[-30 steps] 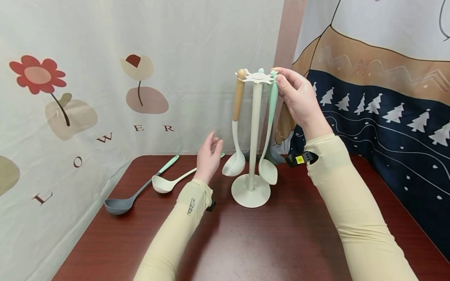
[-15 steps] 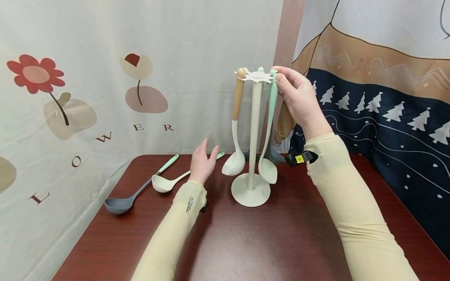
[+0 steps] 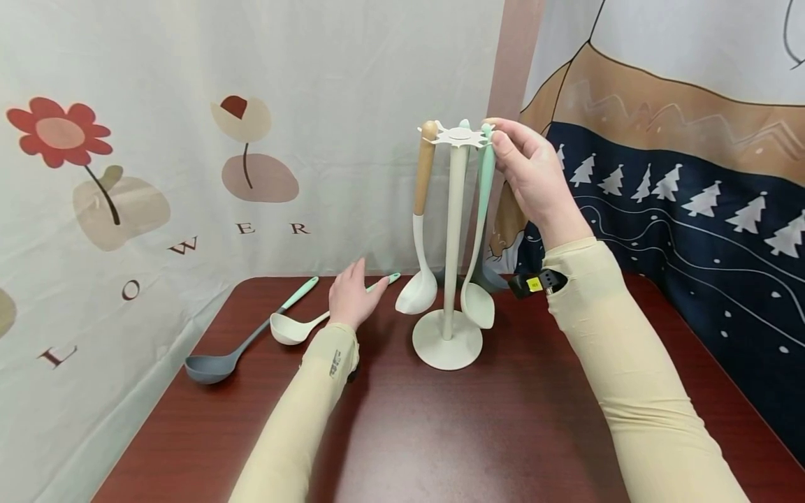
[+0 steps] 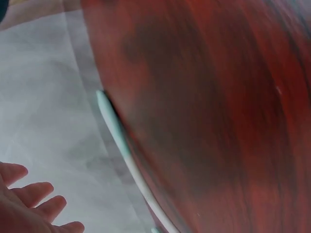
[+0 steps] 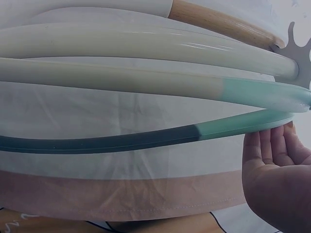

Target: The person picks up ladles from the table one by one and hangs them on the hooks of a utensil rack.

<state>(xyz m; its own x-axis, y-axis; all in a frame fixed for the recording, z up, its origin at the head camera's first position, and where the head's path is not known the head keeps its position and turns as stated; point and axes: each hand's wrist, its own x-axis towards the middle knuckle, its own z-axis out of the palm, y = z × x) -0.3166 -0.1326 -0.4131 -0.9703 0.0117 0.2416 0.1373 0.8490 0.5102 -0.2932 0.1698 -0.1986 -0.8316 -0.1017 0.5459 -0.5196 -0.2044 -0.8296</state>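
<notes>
A cream utensil stand [image 3: 453, 244] with a notched top stands upright on the table. At its top right rim, my right hand [image 3: 534, 171] pinches the edge beside a mint handle; the exact contact is partly hidden. In the right wrist view its fingertips touch the mint handle of a dark utensil [image 5: 107, 145]. From the stand also hang a white ladle with a wooden handle [image 3: 423, 175] and a cream, mint-handled spoon [image 3: 479, 306]. My left hand [image 3: 351, 297] has its fingers spread, holding nothing, above a cream ladle [image 3: 291, 330] with a mint handle, lying on the table.
A grey ladle [image 3: 212, 369] with a mint handle lies farther left on the dark red wooden table [image 3: 478, 433]. A printed curtain [image 3: 352, 175] hangs right behind the table's back edge, and a dark patterned one [image 3: 692, 279] runs along the right.
My left hand has moved left and down from beside the stand to over the cream ladle, its fingers spreading. The right hand stays at the stand's top.
</notes>
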